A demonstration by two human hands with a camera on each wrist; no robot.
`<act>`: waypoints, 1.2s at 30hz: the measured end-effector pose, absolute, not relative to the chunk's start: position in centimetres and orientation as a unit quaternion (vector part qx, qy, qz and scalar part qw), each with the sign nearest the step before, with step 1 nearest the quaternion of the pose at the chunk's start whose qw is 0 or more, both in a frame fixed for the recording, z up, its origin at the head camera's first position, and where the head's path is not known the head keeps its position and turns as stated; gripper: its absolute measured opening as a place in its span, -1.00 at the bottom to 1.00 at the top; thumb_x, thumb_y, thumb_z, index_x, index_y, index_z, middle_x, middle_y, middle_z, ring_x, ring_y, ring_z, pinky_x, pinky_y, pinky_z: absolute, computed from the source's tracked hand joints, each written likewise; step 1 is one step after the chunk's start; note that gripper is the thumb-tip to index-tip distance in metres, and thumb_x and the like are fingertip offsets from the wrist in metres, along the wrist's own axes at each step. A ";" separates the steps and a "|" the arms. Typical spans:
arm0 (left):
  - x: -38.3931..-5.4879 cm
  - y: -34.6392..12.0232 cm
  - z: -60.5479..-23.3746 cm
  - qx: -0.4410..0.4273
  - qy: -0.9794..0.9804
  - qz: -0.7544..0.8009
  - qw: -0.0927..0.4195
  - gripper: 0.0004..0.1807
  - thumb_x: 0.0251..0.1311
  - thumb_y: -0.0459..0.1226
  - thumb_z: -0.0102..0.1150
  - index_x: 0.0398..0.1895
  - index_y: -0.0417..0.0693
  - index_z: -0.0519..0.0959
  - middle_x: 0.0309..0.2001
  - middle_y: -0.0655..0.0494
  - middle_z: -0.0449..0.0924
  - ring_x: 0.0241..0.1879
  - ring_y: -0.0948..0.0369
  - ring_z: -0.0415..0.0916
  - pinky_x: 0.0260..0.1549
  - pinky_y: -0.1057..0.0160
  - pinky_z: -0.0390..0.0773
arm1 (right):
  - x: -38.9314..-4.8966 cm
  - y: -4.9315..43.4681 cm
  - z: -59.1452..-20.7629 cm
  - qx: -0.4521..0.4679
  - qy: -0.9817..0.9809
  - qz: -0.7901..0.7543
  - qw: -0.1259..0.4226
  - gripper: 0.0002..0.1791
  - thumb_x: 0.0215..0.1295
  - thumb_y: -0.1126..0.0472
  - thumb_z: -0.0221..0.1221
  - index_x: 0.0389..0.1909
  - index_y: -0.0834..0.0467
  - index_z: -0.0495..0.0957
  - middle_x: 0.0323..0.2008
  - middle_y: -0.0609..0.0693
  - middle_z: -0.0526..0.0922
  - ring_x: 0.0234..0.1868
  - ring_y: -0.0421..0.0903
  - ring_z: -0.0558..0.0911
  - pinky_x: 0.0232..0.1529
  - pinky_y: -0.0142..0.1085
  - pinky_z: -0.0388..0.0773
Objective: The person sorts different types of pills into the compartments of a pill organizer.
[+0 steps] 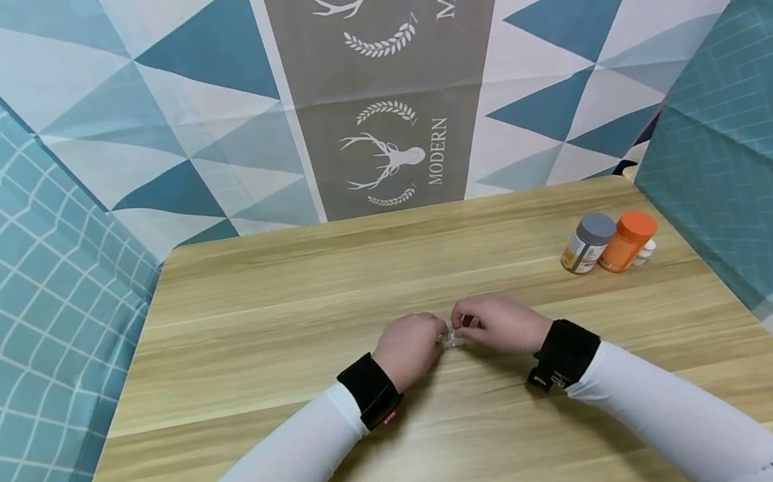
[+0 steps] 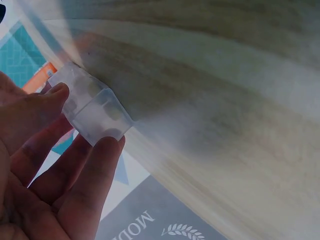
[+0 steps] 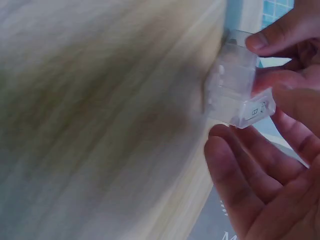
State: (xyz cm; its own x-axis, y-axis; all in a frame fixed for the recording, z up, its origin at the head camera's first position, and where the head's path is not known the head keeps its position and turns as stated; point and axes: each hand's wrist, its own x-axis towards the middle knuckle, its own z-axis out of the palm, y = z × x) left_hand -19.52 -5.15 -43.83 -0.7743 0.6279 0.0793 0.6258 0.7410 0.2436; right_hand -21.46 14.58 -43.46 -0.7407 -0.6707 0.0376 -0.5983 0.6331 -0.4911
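Note:
A small clear plastic pill box (image 1: 453,340) with several compartments is between my two hands at the middle of the table. My left hand (image 1: 412,346) grips one end, its thumb on one side and fingertips at the other edge of the box (image 2: 92,107). Pale contents show faintly through the plastic. In the right wrist view a printed lid (image 3: 257,107) stands tilted up at the near end of the box (image 3: 231,75). The right hand (image 1: 506,323) has its thumb at that lid and its curled fingers around the same end.
Toward the back right of the wooden table (image 1: 273,292) stand a grey-capped bottle (image 1: 587,243), an orange bottle (image 1: 627,241) and a small white bottle (image 1: 645,252). Patterned cloths hang behind and at both sides.

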 end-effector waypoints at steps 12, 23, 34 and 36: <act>-19.5 -5.3 -43.9 0.336 0.931 0.143 0.020 -0.86 0.13 -0.34 0.26 -0.55 0.06 0.61 -0.52 0.25 0.57 -0.52 0.35 0.41 -0.49 0.28 0.54 | -21.2 14.5 -44.2 -0.353 0.902 -0.225 0.102 -0.90 0.25 0.19 0.29 -0.35 0.00 0.53 -0.37 -0.16 0.60 -0.37 -0.28 0.51 -0.33 -0.28 0.53; -20.0 -6.1 -43.8 0.316 0.937 0.145 0.035 -0.91 0.15 -0.25 0.30 -0.30 -0.05 0.64 -0.33 0.14 0.62 -0.39 0.26 0.49 -0.36 0.25 0.58 | -21.7 13.6 -45.2 -0.361 0.898 -0.236 0.091 -0.88 0.28 0.22 0.25 -0.19 0.09 0.55 -0.30 -0.09 0.62 -0.28 -0.20 0.55 -0.25 -0.21 0.56; -20.5 -9.2 -41.8 0.253 0.956 0.143 -0.042 -0.40 0.21 0.08 0.22 0.16 -0.13 0.50 0.17 -0.05 0.48 0.14 0.07 0.35 0.15 0.08 0.40 | -22.1 15.7 -43.6 -0.282 0.917 -0.276 0.059 -0.64 0.42 0.10 0.10 0.12 0.22 0.45 0.10 0.11 0.52 0.08 -0.02 0.47 0.04 0.00 0.50; -20.2 -9.9 -41.8 0.237 0.961 0.132 -0.053 -0.34 0.21 0.15 0.17 0.21 -0.11 0.47 0.21 -0.08 0.44 0.19 0.04 0.29 0.21 0.05 0.33 | -21.8 16.5 -43.2 -0.266 0.924 -0.272 0.051 -0.55 0.44 0.02 0.07 0.18 0.22 0.42 0.17 0.13 0.47 0.16 0.01 0.40 0.12 0.04 0.42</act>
